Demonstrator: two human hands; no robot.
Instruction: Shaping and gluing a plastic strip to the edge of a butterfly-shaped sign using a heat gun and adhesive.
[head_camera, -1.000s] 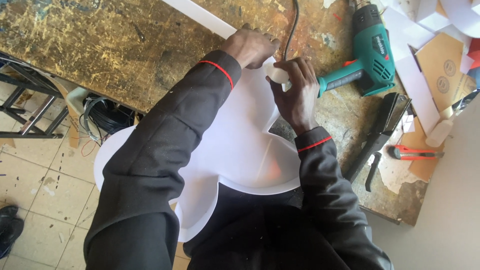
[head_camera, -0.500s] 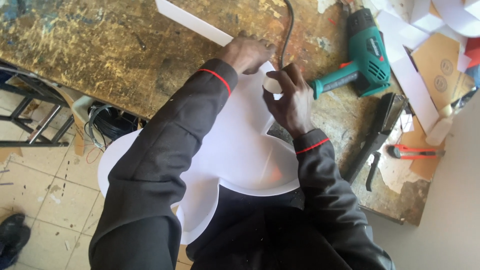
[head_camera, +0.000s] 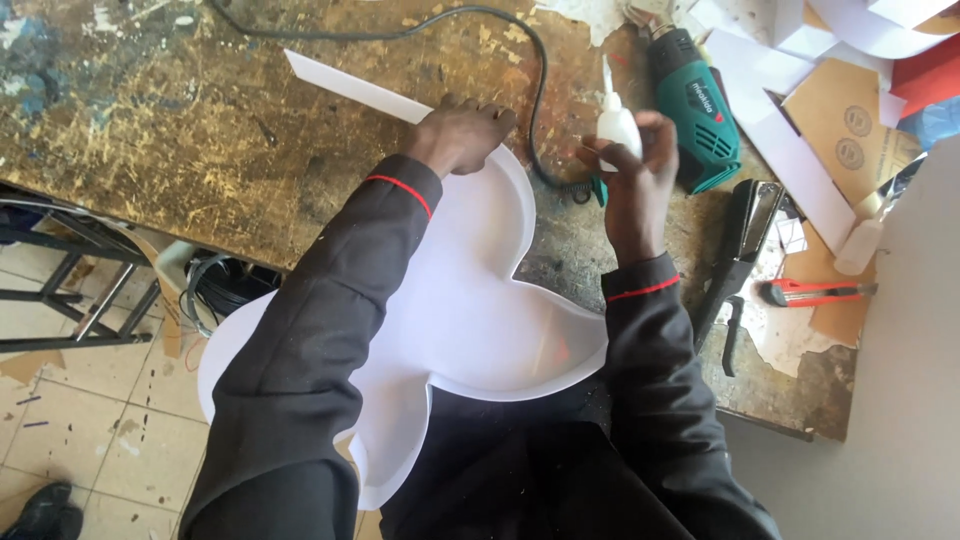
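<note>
Since half a second ago the right hand (head_camera: 632, 175) has lifted off the white lobed plastic shape (head_camera: 480, 300) and now grips a small white glue bottle (head_camera: 616, 122), nozzle up, clear of the rim, so this looks like a pause in gluing. The left hand (head_camera: 458, 135) presses its fingers on the shape's far edge, where a white strip (head_camera: 355, 88) meets it. The bottle probably has to tip back to that seam, minding the black cord (head_camera: 530, 80); farther off lie a black stapler (head_camera: 745, 240), red utility knife (head_camera: 815, 292) and green power tool (head_camera: 700, 110) on the scarred workbench (head_camera: 160, 120).
</note>
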